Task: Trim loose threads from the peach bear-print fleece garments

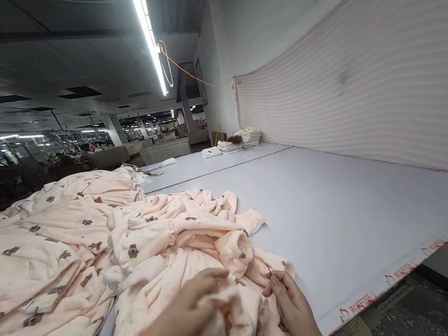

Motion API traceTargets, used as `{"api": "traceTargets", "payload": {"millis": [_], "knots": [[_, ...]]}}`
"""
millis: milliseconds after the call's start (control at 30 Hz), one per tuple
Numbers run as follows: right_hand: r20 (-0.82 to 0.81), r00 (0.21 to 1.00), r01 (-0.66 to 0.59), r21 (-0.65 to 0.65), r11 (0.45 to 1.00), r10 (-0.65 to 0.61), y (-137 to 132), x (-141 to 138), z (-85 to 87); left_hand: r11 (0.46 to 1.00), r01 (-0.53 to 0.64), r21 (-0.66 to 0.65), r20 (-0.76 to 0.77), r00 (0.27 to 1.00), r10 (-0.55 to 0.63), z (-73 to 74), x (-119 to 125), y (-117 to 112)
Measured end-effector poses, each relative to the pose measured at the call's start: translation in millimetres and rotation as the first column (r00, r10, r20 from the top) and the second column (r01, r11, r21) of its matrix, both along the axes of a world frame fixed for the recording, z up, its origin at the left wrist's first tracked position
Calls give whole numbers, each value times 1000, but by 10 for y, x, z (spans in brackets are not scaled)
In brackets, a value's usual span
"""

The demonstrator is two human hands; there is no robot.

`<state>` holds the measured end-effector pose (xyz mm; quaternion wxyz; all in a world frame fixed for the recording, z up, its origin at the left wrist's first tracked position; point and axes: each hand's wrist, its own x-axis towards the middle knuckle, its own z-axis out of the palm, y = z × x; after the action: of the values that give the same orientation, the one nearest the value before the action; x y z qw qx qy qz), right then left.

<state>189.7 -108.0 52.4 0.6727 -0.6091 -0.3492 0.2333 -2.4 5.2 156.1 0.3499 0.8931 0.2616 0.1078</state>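
A pale pink fleece garment [166, 289] with small brown animal prints lies crumpled in front of me, its cuffed sleeve [236, 250] stretched toward the right. My left hand [194, 304] is closed on a fold of this garment, somewhat blurred. Close by on the right, my right hand [288, 299] pinches a thin dark pointed tool [269, 268] between thumb and fingers, its tip upward. Most of that tool is hidden in the hand, so its exact kind does not show. The right hand is beside the garment's right edge.
A large heap of similar pink garments [32, 264] covers the left side of the pale table [341, 218]. Folded white cloth stacks [231, 145] stand at the far end. A striped pink sheet [364, 91] hangs along the right. Printed red tape [400, 273] lines the near right edge.
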Motion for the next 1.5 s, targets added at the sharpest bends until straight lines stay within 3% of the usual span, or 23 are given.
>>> {"api": "traceTargets", "payload": {"millis": [33, 100, 133, 200, 233, 300, 333, 400, 500, 567, 633, 700, 767, 867, 1000, 1133, 1300, 1400, 1500], "knots": [[4, 1000, -22, -22, 1000, 22, -16, 35, -47, 991, -56, -125, -4, 998, 56, 77, -160, 108], [9, 996, -82, -69, 994, 83, -25, 60, -125, 984, -154, -89, -117, 983, 143, 208, -466, 283], [16, 993, -112, -93, 989, 114, -18, 41, -149, 982, -191, 7, -253, 949, 186, 248, -582, 320], [33, 978, -200, -137, 970, 206, 12, -61, -159, 947, -180, 267, -498, 816, 295, 257, -693, 253], [39, 965, -253, -144, 957, 261, 30, -138, -150, 918, -132, 375, -580, 738, 343, 229, -685, 152], [31, 939, -337, -119, 934, 343, 59, -315, -119, 882, -15, 471, -641, 681, 354, 134, -566, -125], [7, 935, -352, -92, 932, 354, 67, -402, -104, 894, 26, 447, -634, 714, 296, 78, -473, -270], [-70, 936, -349, -42, 936, 346, 63, -543, -83, 942, -17, 336, -529, 824, 203, -31, -278, -499], [-133, 936, -329, -3, 944, 326, 19, -636, -71, 959, -168, 229, -382, 891, 247, -170, -101, -606], [-94, 954, -284, 13, 959, 284, -26, -632, -69, 967, -215, 133, -301, 921, 246, -228, -117, -545], [-4, 975, -222, 13, 975, 222, -73, -611, -67, 974, -210, -84, -178, 965, 193, -243, -226, -448], [121, 972, -203, 2, 979, 201, -110, -605, -57, 937, -176, -301, -71, 984, 162, -220, -367, -370], [231, 943, -244, -18, 970, 242, -125, -632, -27, 905, -156, -396, -28, 987, 158, -182, -479, -340], [343, 894, -297, -28, 954, 288, -100, -713, 57, 893, -114, -436, 17, 991, 135, -147, -544, -361], [380, 896, -238, -31, 971, 231, -50, -795, 135, 902, -100, -420, 47, 990, 132, -171, -555, -386], [320, 933, -149, -81, 986, 167, -34, -898, 36, 889, -154, -432, 54, 979, 196, -234, -564, -399], [325, 940, -83, -63, 995, 99, 73, -1052, -44, 938, -195, -285, 264, 925, 272, -310, -593, -420], [369, 928, -45, -26, 999, 51, 151, -1012, 40, 895, -228, -384, 281, 894, 349, -351, -655, -343], [451, 891, -21, -78, 997, 54, 179, -917, 121, 790, -141, -597, 268, 893, 362, -364, -695, -226]]}}
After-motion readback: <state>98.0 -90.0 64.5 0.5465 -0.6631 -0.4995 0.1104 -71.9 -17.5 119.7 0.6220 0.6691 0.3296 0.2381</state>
